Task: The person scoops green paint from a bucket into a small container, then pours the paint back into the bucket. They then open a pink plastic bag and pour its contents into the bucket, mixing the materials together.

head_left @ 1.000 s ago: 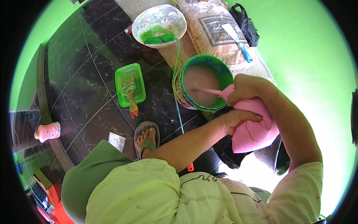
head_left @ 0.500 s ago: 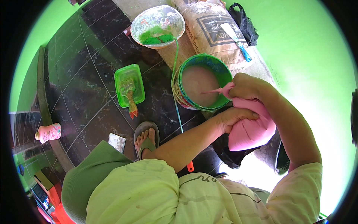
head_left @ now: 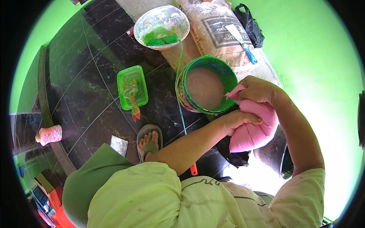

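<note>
A full pink plastic bag hangs tilted at the right side of a green bucket. My right hand is closed around its twisted neck, and the spout end points over the bucket's rim. Beneath the neck, my left hand grips the side of the bag with the thumb on top. Milky pink liquid stands in the bucket, its inner wall stained green. What fills the bag is hidden by the plastic.
A stained bowl with green residue is at the back, beside a paper adhesive sack carrying a scraper. Left of the bucket, a brush rests in a green tray. A pink bottle lies far left.
The thin pink stream from the bag's neck into the bucket no longer shows. The bag has shifted slightly left and up, and its neck now sits nearer the bucket's right rim.
</note>
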Available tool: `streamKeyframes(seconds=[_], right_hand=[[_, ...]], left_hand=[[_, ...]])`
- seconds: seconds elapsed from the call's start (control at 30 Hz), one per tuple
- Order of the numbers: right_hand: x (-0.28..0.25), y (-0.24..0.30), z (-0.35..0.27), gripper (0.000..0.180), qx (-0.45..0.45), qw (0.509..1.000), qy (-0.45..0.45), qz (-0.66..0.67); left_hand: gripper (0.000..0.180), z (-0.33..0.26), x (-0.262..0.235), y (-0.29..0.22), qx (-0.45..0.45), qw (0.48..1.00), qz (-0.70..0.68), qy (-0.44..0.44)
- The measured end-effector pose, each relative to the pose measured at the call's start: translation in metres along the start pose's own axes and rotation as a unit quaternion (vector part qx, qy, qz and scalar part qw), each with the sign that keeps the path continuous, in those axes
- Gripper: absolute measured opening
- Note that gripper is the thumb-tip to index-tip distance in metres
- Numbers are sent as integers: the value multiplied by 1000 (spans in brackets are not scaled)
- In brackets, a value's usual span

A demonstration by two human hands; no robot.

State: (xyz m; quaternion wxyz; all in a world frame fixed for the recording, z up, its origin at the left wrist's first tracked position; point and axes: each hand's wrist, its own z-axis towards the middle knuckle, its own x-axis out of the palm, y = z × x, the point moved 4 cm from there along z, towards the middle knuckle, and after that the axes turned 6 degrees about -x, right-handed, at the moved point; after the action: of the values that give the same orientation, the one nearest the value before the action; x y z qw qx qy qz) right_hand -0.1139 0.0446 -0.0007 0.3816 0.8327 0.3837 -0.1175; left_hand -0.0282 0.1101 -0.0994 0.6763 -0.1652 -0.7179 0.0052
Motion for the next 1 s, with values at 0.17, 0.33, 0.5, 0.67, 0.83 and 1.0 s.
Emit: streamKeyframes(seconds=[0.17,0.33,0.5,0.67,0.83,1.0], right_hand=[[4,-10,0,37,15,999,-17,34],[4,-10,-3,32,-18,998,-36,52],[4,-13,-5,30,-18,994,-60,90],[7,-5,-6,27,-5,994,-87,63],[8,-17,0,28,-15,995,-95,39],[9,-19,3,27,-41,993,-105,20]], left_hand=[[59,0,-3,1,-2,1000,9,-9],[61,0,-3,-3,10,999,30,-19],[62,-2,-3,-7,13,998,55,-39],[63,-5,-5,-4,24,997,58,-51],[60,-3,-6,-4,20,997,53,-50],[60,-5,-5,-6,24,997,51,-43]])
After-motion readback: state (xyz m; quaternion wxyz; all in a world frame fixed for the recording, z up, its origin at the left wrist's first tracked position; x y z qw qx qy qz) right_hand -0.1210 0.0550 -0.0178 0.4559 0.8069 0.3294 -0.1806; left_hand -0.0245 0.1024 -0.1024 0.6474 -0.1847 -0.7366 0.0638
